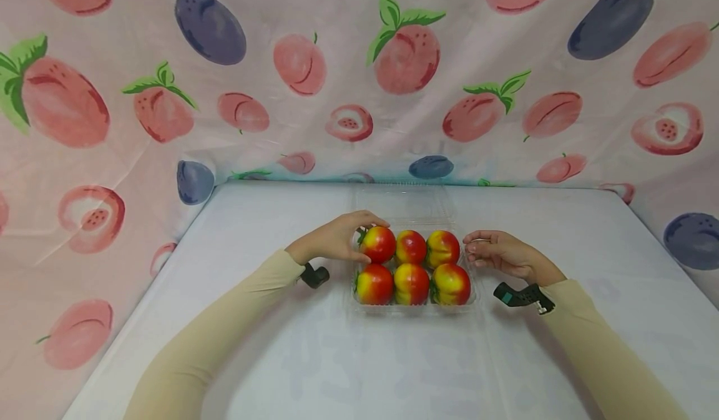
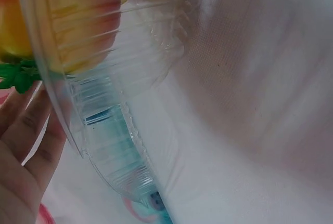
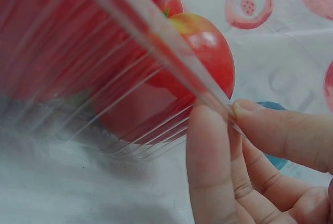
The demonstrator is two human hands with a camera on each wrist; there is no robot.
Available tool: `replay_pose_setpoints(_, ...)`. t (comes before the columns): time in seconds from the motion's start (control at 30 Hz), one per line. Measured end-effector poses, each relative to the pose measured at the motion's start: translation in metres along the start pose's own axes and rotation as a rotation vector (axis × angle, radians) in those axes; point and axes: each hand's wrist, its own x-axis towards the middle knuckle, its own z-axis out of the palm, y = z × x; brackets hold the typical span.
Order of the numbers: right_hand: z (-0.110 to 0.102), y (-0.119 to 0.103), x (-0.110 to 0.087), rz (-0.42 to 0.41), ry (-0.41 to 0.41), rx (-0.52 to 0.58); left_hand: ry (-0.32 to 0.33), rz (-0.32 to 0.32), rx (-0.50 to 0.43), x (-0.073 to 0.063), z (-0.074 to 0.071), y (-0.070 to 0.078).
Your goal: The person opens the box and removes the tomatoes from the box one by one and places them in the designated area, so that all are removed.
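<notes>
A clear plastic clamshell box (image 1: 415, 309) stands with its lid (image 1: 401, 201) folded back. Inside it, two rows of red-and-yellow tomatoes show green leafy tops. My left hand (image 1: 337, 236) grips the back-left tomato (image 1: 379, 244), its thumb in front and fingers behind. That hand (image 2: 23, 151) shows only partly in the left wrist view, beside a green leafy top (image 2: 21, 76). At the box's right side, my right hand (image 1: 500, 251) pinches the rim between thumb and finger. The right wrist view shows this pinch close up, with a tomato (image 3: 208, 52) just behind the rim (image 3: 182, 60).
A white cloth (image 1: 269, 357) covers the table under the box. Behind and at the sides hangs a pink curtain (image 1: 348, 52) printed with peaches and dark fruit. Small black camera mounts (image 1: 519, 296) sit on both wrists.
</notes>
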Motion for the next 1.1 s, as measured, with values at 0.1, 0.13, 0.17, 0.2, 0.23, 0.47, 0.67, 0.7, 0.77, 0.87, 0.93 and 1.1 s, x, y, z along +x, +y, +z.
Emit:
replay_pose_setpoints(0.1,0.0004,-0.0004,-0.0004,-0.002,0.000,0.001,-0.010,-0.010,-0.014,0.0004,0.0001,0.0002)
replay_pose_setpoints(0.13,0.0005,-0.0003,-0.0001,-0.001,0.003,0.000,-0.014,-0.016,-0.020,0.0007,0.0001,0.0002)
replay_pose_setpoints(0.17,0.0006,-0.0003,-0.0002,-0.001,0.003,-0.001,-0.017,-0.022,-0.021,0.0008,0.0002,0.0001)
replay_pose_setpoints(0.2,0.0006,-0.0003,-0.0003,-0.001,0.003,0.000,-0.019,-0.027,-0.021,0.0011,0.0002,-0.0002)
replay_pose_setpoints(0.23,0.0008,-0.0004,-0.0003,-0.001,0.005,0.000,-0.020,-0.034,-0.022,0.0012,0.0002,-0.0006)
replay_pose_setpoints(0.47,-0.0002,0.0004,-0.0004,-0.005,0.005,-0.018,0.002,-0.061,-0.032,0.0017,0.0016,-0.0052)
replay_pose_setpoints(0.67,-0.0012,0.0012,0.0002,-0.009,0.002,-0.017,0.014,-0.056,-0.036,0.0016,0.0027,-0.0077)
replay_pose_setpoints(0.7,-0.0011,0.0012,0.0001,-0.012,-0.003,-0.017,0.017,-0.054,-0.038,0.0014,0.0029,-0.0079)
replay_pose_setpoints(0.77,-0.0007,0.0011,0.0001,-0.017,-0.008,-0.015,0.021,-0.049,-0.047,0.0013,0.0034,-0.0083)
replay_pose_setpoints(0.87,-0.0002,0.0009,-0.0002,-0.020,-0.014,-0.015,0.024,-0.043,-0.069,0.0012,0.0042,-0.0089)
replay_pose_setpoints(0.93,0.0000,0.0009,-0.0002,-0.020,-0.014,-0.013,0.025,-0.040,-0.086,0.0011,0.0045,-0.0090)
replay_pose_setpoints(1.1,-0.0006,0.0012,0.0005,-0.015,-0.014,-0.008,0.035,-0.036,-0.100,0.0012,0.0032,-0.0066)
